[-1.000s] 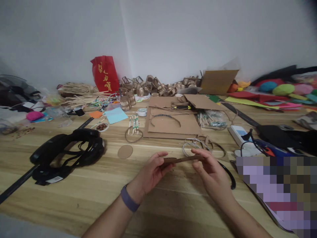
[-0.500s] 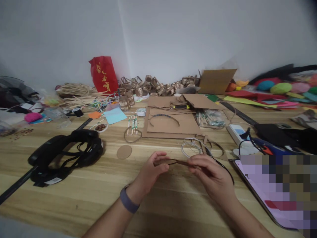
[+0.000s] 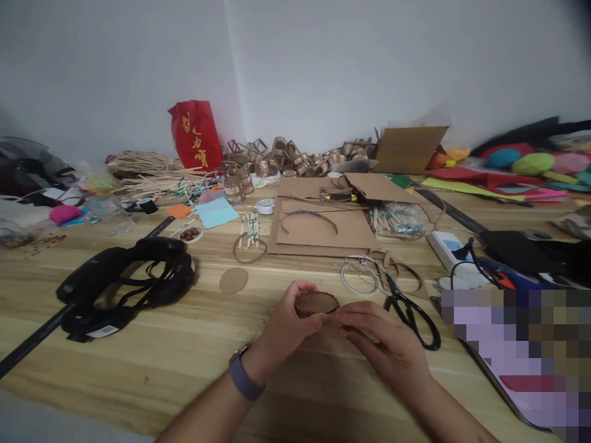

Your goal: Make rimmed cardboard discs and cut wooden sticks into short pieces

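Observation:
My left hand grips a round cardboard disc by its left side, thumb in front and fingers behind. A narrow brown strip runs round the disc's edge. At the disc's right side my right hand has its fingers pinched together on what looks like the cardboard strip; its end is hidden by the fingers. Black-handled scissors lie just right of my right hand. A loose cardboard disc lies flat to the left, and a thin cardboard ring is behind it.
Flat cardboard sheets lie in the middle. A roll of white tape sits before them. A black head strap is at left, a phone at right. Small woven baskets are piled along the wall, beside a red bag.
The disc has tilted so its face now shows. My right hand has moved left, close against the disc's edge, and the scissors' handles have come into view.

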Available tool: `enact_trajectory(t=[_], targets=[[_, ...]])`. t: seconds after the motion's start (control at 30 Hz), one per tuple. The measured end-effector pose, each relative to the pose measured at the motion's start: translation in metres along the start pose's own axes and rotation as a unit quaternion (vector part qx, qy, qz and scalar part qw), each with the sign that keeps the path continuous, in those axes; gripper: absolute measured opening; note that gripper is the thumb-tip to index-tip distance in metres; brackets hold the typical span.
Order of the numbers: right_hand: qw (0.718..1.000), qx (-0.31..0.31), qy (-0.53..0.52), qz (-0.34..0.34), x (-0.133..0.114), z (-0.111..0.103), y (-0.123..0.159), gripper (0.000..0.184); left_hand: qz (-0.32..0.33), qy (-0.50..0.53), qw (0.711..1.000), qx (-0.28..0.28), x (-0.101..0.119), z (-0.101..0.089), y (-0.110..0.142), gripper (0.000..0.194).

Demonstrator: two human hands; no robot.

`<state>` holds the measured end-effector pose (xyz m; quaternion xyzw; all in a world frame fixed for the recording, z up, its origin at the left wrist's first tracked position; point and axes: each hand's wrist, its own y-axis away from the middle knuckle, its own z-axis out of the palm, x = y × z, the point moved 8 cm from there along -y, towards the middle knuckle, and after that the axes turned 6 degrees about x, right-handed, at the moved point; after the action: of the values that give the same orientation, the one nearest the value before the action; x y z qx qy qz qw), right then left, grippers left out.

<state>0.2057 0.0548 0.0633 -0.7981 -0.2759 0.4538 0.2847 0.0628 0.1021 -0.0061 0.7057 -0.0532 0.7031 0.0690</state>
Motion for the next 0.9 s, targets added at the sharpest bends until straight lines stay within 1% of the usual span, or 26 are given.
enact_trajectory(t=[0.1, 0.2, 0.3, 0.43, 0.5, 0.67, 0.77, 0.9], targets=[[1.0, -0.013, 0.011, 0.005, -0.001, 0.005, 0.0, 0.017, -0.015, -0.014, 1.0, -0.011, -0.005, 0.003, 0.001, 0.049], [1.0, -0.002, 0.011, 0.003, 0.0, 0.005, 0.002, 0.016, -0.031, -0.023, 0.999, -0.03, -0.009, 0.005, 0.002, 0.051], [1.0, 0.009, 0.009, -0.002, 0.001, 0.005, 0.003, 0.016, -0.021, -0.02, 0.998, -0.052, -0.009, 0.007, 0.003, 0.057], [1.0, -0.004, 0.018, 0.017, 0.005, 0.008, 0.004, 0.017, -0.017, -0.014, 0.997, -0.072, -0.009, 0.009, 0.003, 0.062], [1.0, 0.003, 0.023, 0.019, 0.006, 0.006, 0.004, 0.017, -0.021, -0.009, 0.996, -0.083, -0.009, 0.01, 0.004, 0.06], [0.999, 0.016, 0.039, 0.03, 0.009, 0.003, 0.004, 0.018, -0.012, 0.004, 0.995, -0.096, -0.005, 0.009, 0.007, 0.041], [0.998, 0.018, 0.04, 0.034, 0.01, 0.003, 0.004, 0.018, -0.014, -0.012, 0.996, -0.091, -0.002, 0.008, 0.008, 0.04], [0.999, 0.018, 0.043, 0.026, 0.01, 0.004, 0.005, 0.018, -0.013, -0.052, 0.996, -0.078, 0.004, 0.006, 0.009, 0.042]])
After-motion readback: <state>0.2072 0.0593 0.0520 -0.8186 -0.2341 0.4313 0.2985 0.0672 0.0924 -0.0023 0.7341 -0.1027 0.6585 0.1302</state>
